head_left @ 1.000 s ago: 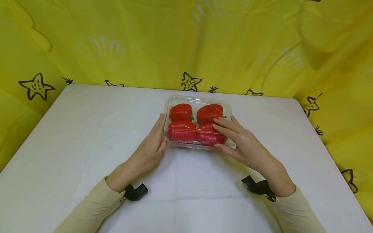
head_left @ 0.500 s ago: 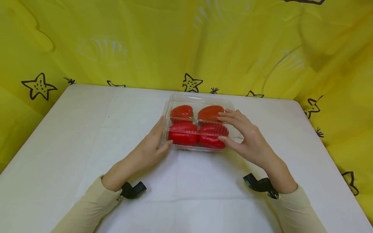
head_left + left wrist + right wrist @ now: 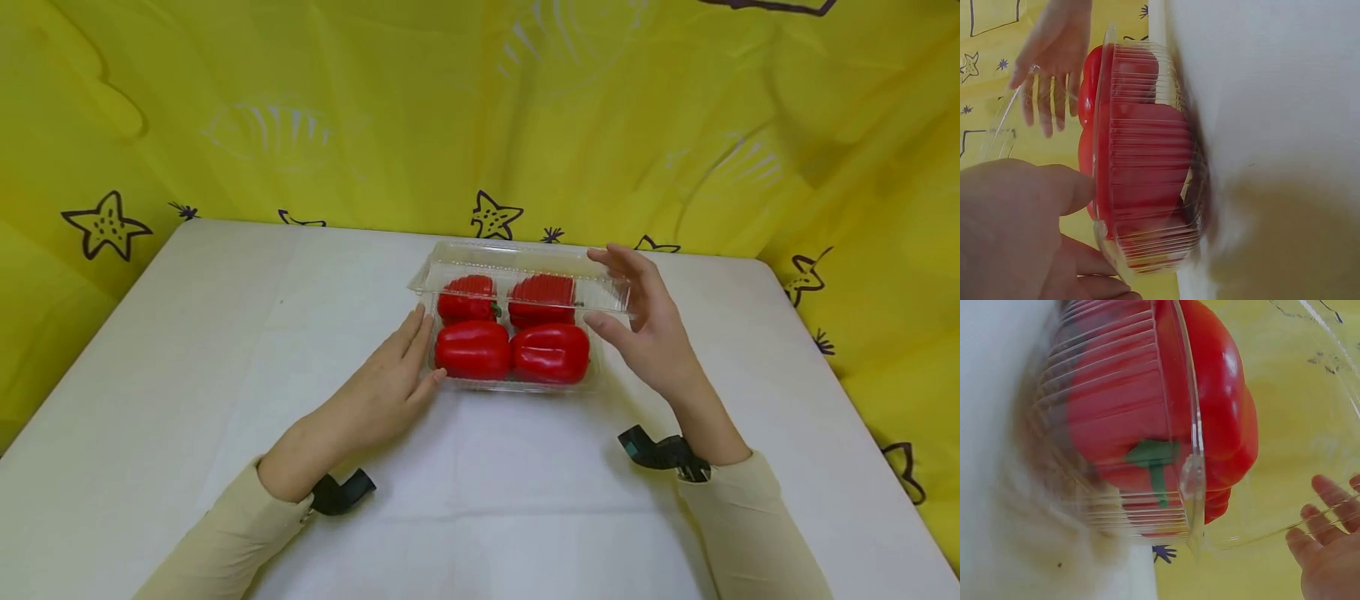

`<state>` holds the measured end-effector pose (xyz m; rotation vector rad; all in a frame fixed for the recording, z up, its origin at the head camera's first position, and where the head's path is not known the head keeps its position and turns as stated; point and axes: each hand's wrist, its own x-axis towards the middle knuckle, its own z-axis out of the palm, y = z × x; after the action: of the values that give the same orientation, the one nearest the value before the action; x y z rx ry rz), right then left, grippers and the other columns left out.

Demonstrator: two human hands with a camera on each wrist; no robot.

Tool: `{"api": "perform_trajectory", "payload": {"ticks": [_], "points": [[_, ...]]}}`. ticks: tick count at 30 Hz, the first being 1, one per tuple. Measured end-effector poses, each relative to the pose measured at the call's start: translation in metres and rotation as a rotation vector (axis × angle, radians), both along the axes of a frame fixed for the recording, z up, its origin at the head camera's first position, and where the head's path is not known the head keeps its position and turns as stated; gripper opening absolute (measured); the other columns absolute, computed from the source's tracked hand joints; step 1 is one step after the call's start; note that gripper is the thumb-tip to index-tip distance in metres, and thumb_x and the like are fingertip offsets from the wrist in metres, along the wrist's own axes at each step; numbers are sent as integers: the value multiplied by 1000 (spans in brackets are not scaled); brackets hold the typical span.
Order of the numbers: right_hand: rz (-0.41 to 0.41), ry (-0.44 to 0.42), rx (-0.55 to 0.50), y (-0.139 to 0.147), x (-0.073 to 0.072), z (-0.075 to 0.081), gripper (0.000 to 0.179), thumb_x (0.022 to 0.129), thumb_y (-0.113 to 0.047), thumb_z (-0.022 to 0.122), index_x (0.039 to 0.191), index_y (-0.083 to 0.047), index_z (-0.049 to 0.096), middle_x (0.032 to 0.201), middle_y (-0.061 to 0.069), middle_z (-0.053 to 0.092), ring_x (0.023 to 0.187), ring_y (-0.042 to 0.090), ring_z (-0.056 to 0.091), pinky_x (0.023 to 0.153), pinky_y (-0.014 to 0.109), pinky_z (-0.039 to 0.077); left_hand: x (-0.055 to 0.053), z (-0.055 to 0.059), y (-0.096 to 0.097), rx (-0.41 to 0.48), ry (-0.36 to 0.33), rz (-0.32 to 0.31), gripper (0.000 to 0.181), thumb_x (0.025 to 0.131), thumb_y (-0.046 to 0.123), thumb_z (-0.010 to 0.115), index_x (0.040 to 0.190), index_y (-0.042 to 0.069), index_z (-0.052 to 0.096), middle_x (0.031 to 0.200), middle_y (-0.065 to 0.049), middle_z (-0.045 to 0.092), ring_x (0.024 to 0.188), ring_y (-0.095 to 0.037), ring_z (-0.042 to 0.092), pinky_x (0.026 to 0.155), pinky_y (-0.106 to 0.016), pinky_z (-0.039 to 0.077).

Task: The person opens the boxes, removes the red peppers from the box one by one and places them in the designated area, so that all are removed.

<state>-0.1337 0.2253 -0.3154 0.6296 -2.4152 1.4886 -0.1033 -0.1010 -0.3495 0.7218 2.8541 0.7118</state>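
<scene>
A clear plastic clamshell container (image 3: 517, 387) holds several red bell peppers (image 3: 472, 350) in the middle of the white table. Its hinged lid (image 3: 525, 252) stands tilted up, with the front edge above the rear peppers. My left hand (image 3: 378, 387) rests along the left side of the base, fingers nearly straight; the left wrist view shows the thumb (image 3: 1072, 187) at the rim. At the lid's right end, my right hand (image 3: 648, 321) holds the lid edge between thumb and fingers. A pepper's green stem (image 3: 1155, 465) shows through the ribbed wall in the right wrist view.
The white table (image 3: 487, 533) reaches back to a yellow curtain (image 3: 405, 108) printed with starfish and fish, which also hangs along both sides. Black camera mounts sit on the left wrist (image 3: 341, 493) and right wrist (image 3: 660, 450).
The right hand has raised the lid's front edge upward and back, uncovering the front peppers. The left hand has stayed at the container's left side, nearly still.
</scene>
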Motion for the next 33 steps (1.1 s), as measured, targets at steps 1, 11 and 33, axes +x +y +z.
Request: {"api": "perform_trajectory", "payload": {"ticks": [1,11,33], "points": [[-5,-8,-14,1,-2,0,70,90,3,64,151,-15,34,150,6,47,137,18,40,112,33,41,1,1,0,-4,4,-4,77,101,38,50,157,-1,14,167,-17,7,153,-36,18,120,-50,30],[139,-221,-440,4,-21,-4,46,106,-16,38,150,-6,31,159,11,27,151,26,19,128,44,10,8,9,-4,-73,31,-48,78,100,38,55,155,-5,20,165,-22,15,151,-39,23,118,-52,32],[226,-561,-467,15,-33,-32,63,108,-19,34,160,-33,0,165,16,8,144,29,37,111,21,41,30,27,-5,-212,73,-110,78,94,37,67,148,-10,36,157,-27,33,144,-42,38,114,-54,37]]}}
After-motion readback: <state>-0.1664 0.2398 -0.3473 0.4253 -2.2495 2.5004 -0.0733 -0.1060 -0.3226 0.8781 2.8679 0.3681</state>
